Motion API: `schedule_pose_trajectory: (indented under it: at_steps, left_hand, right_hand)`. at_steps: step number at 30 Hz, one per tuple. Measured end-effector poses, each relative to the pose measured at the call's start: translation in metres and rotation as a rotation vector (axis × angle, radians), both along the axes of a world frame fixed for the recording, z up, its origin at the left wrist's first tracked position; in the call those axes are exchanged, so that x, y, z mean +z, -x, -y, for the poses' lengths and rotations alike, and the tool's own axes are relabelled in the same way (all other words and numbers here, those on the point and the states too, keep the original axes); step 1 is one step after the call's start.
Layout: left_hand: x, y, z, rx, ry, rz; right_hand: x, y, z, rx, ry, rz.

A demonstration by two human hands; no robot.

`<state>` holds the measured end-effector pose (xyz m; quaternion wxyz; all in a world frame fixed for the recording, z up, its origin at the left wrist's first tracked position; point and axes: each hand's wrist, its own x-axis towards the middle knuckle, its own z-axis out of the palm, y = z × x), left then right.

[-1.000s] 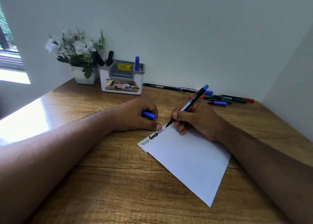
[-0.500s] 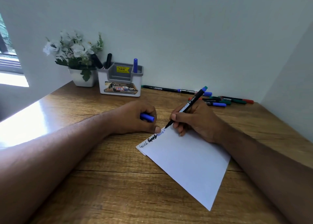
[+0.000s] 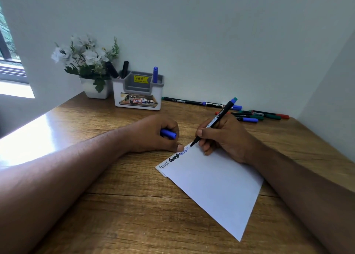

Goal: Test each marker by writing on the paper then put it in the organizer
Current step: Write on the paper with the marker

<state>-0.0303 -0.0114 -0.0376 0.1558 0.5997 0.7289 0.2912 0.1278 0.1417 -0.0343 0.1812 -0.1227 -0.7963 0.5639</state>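
Right hand (image 3: 226, 136) pinches marker (image 3: 215, 121), tip on paper (image 3: 215, 184) top edge. Left hand (image 3: 153, 132), fingers curled round blue cap (image 3: 168, 134), rests beside paper. Organizer (image 3: 138, 92) behind; loose markers (image 3: 255, 115) by wall.

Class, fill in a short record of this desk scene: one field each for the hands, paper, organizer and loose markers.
right hand: holds black marker with blue end, tip at the white paper sheet
left hand: grips blue marker cap
paper: handwriting along its far edge
white and grey plastic organizer: holds two black markers, one blue
loose markers: lying by the wall
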Motion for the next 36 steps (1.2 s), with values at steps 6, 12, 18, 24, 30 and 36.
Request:
schedule_pose_trajectory:
  at_steps: [6, 12, 18, 24, 30, 36]
  left_hand:
    - [0.0004, 0.0001, -0.0007, -0.003, 0.005, 0.002]
    - [0.0001, 0.0001, 0.0008, -0.003, 0.0, 0.006]
    - [-0.0001, 0.0004, -0.0002, -0.008, -0.004, 0.003]
    - [-0.0006, 0.001, -0.0006, -0.003, 0.001, 0.0]
    - [0.0, 0.0002, -0.0001, -0.013, -0.002, -0.001]
    - [0.0011, -0.0004, -0.0001, -0.01, 0.004, 0.002]
  right_hand:
    - [0.0001, 0.0004, 0.0004, -0.027, 0.013, 0.003]
    - [0.0009, 0.0002, 0.0009, -0.044, 0.017, 0.008]
    - [0.0008, 0.0009, 0.0013, -0.054, 0.029, 0.01]
    - [0.0008, 0.0002, 0.0017, -0.073, -0.006, 0.0]
    - [0.0037, -0.001, 0.0081, -0.031, -0.145, 0.03]
    - [0.0045, -0.0006, 0.005, -0.111, -0.021, -0.045]
